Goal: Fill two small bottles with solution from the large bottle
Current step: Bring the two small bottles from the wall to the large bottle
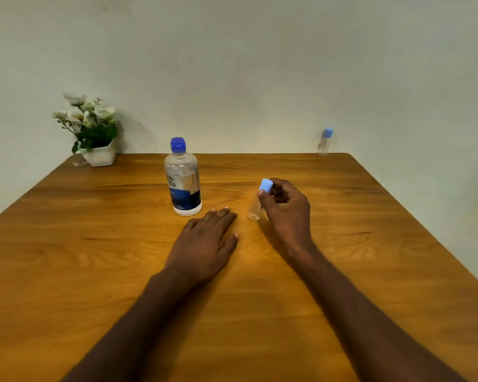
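Two hands | left hand [204, 244] flat on wooden table [94, 257] | right hand [284, 208] grip pinching small bottle [255, 208]

Wooden table [94, 271], large bottle [183, 180], 2 small bottles [254, 209] [324, 142], flowerpot [101, 157]

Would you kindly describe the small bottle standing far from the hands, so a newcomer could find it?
Start at the wooden table and follow its far edge to the right corner. There a small clear bottle stands upright against the wall, alone; unlike the other blue-capped bottles, nothing is near it.
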`<state>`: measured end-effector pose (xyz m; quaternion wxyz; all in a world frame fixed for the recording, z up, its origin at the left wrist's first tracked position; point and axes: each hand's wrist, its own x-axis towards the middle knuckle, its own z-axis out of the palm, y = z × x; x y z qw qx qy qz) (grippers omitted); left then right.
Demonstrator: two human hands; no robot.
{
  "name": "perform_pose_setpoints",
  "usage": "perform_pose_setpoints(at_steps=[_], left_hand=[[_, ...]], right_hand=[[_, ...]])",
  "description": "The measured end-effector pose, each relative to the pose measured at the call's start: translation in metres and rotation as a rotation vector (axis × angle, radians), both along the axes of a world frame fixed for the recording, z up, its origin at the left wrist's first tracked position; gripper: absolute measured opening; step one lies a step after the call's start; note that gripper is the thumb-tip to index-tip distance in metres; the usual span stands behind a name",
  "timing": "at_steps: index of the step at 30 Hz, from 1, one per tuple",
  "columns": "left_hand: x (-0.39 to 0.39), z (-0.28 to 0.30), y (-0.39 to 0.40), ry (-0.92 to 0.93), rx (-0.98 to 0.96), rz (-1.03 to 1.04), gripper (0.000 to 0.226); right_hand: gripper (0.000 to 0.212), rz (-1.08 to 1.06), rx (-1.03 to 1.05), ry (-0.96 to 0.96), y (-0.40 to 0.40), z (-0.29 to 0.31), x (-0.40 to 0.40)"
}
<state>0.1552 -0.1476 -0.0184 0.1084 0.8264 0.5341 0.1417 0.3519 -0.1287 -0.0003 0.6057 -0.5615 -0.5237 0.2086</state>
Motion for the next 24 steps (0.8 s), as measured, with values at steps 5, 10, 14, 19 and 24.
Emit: perform_pose_setpoints(at_steps=[5, 10, 14, 19, 24], left_hand=[[-0.008, 0.003, -0.019, 0.014, 0.023, 0.036, 0.060], [-0.008, 0.004, -0.017, -0.026, 0.026, 0.030, 0.059], [-0.008, 0.008, -0.018, -0.048, 0.030, 0.042, 0.058], [-0.009, 0.009, -0.018, -0.096, 0.051, 0.049, 0.055], [-0.008, 0.008, -0.016, -0.115, 0.069, 0.052, 0.052]], right_hand=[[0.040, 0.051, 0.000, -0.108, -0.010, 0.006, -0.009], [0.045, 0.103, -0.051, -0.184, -0.011, 0.003, -0.009], [0.050, 0.144, -0.094, -0.158, -0.008, 0.004, -0.007], [0.057, 0.105, -0.123, -0.232, -0.003, -0.002, -0.007], [0.053, 0.132, -0.151, -0.279, 0.005, -0.007, -0.004]])
